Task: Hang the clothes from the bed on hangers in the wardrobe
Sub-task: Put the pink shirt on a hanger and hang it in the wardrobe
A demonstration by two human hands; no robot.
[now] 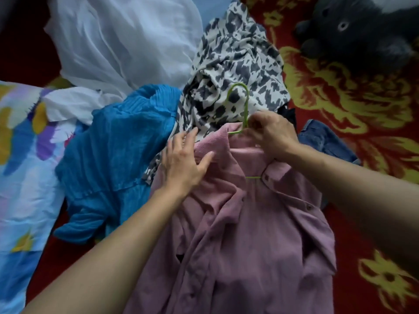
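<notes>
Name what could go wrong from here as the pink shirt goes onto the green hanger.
1. The hook of the green hanger lies over the spotted garment; lifting may drag that cloth along.
2. The pink shirt is bunched and open at the front, so a shoulder might slip off when raised.
3. The right hand pinches only the hanger's neck while the left hand rests flat on the shirt; the load could tilt.

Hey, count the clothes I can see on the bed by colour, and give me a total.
White garment: 1
Teal-blue garment: 1
Black-and-white print garment: 1
Pink shirt, green hanger in it: 1
Blue denim piece: 1
Total: 5, not counting a dark scrap too hidden to tell.
</notes>
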